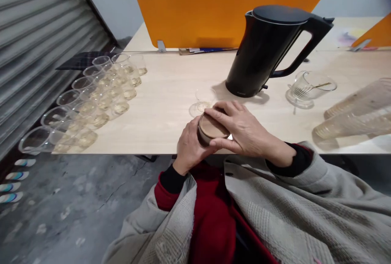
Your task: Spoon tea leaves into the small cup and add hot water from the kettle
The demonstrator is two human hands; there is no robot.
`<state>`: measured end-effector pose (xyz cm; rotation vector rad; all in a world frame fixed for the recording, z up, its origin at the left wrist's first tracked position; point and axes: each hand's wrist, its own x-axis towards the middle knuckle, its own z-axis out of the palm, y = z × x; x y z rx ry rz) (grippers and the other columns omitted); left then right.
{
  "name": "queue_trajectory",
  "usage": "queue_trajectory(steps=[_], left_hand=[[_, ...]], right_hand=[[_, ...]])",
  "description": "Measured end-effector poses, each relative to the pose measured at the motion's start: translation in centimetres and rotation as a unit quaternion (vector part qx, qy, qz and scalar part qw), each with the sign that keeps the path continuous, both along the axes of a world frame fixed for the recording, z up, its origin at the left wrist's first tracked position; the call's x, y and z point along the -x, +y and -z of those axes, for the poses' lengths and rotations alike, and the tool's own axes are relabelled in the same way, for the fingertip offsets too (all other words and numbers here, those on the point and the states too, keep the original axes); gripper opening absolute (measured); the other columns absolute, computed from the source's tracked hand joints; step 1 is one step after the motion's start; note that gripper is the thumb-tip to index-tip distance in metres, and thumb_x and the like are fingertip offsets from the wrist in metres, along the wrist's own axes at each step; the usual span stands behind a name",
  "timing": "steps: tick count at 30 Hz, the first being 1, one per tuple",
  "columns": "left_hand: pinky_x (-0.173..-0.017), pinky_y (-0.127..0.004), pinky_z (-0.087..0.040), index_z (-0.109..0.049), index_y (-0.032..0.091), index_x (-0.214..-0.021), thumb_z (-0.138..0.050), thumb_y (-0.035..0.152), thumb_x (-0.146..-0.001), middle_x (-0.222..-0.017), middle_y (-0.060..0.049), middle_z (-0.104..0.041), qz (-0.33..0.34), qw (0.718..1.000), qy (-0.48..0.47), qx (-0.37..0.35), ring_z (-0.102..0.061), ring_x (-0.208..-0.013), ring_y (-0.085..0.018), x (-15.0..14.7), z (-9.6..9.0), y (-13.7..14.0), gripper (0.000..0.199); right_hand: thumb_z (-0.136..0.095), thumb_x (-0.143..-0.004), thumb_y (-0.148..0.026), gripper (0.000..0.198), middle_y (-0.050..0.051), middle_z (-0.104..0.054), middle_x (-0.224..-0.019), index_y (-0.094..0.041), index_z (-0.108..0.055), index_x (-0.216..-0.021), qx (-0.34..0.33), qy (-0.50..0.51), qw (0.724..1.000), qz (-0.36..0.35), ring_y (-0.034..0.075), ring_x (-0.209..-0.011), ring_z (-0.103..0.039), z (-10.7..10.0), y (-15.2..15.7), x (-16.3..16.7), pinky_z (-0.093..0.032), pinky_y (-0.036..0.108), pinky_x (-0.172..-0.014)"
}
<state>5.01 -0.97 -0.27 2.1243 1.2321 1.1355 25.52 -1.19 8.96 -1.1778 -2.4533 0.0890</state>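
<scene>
Brown-topped container (pixel 214 127) — at the near edge of the table (pixel 161 97), clasped by both hands: left hand (pixel 190 144) curled round its side; right hand (pixel 244 129) half open — thumb and fingers spanning its top.

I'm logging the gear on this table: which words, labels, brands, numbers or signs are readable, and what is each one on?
No text can be read.
Black kettle: a pale marking low on its body, too small and blurred to read.
Held round container: no lettering visible.
</scene>
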Motion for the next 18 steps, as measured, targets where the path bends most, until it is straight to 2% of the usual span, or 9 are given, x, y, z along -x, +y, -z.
queue_trajectory(steps=[4,8,11,15,18], left_hand=[[-0.113,-0.053,-0.054,-0.04,0.022,-0.153,-0.082,0.069,-0.077,-0.149,-0.018,-0.063,0.017,1.0,-0.009,-0.015,-0.066,-0.133,-0.037,0.1,0.2,0.1,0.099],[-0.115,-0.054,-0.052,-0.038,0.021,-0.154,-0.085,0.062,-0.077,-0.151,-0.019,-0.061,0.023,0.999,-0.026,-0.003,-0.063,-0.138,-0.038,-0.1,0.3,0.1,0.099],[-0.114,-0.054,-0.054,-0.035,0.021,-0.156,-0.086,0.063,-0.076,-0.155,-0.022,-0.057,0.025,0.997,-0.061,0.03,-0.062,-0.14,-0.038,-0.7,0.4,0.2,0.104],[-0.114,-0.055,-0.054,-0.041,0.022,-0.151,-0.088,0.07,-0.07,-0.152,-0.021,-0.06,0.018,0.994,-0.104,0.026,-0.063,-0.138,-0.039,-1.2,-0.1,-0.4,0.105],[-0.114,-0.053,-0.054,-0.045,0.022,-0.148,-0.088,0.069,-0.072,-0.146,-0.018,-0.064,-0.007,0.993,-0.118,0.015,-0.065,-0.135,-0.036,0.1,-1.3,-1.1,0.1]], right_hand=[[-0.036,-0.099,-0.082,0.089,0.02,-0.057,-0.147,-0.02,-0.048,-0.162,-0.008,-0.036,0.999,0.007,0.039,-0.126,-0.054,0.5,-0.4,0.5,-0.046,0.059,-0.109],[-0.04,-0.104,-0.07,0.081,0.022,-0.047,-0.162,-0.017,-0.043,-0.165,-0.012,-0.058,0.998,0.007,0.041,-0.142,-0.048,1.0,-0.5,0.5,-0.045,0.061,-0.114],[-0.044,-0.103,-0.07,0.085,0.023,-0.042,-0.167,-0.015,-0.039,-0.167,-0.004,-0.053,0.999,-0.015,0.042,-0.149,-0.044,1.3,-0.2,0.5,-0.045,0.063,-0.117],[-0.045,-0.095,-0.084,0.099,0.021,-0.035,-0.172,-0.022,-0.029,-0.172,0.001,0.028,0.998,-0.056,0.041,-0.155,-0.039,1.7,-0.4,0.0,-0.043,0.064,-0.121],[-0.041,-0.097,-0.083,0.096,0.012,-0.023,-0.178,-0.033,-0.016,-0.175,0.005,0.132,0.989,-0.067,0.037,-0.161,-0.032,2.4,-1.1,-1.6,-0.038,0.062,-0.126]])
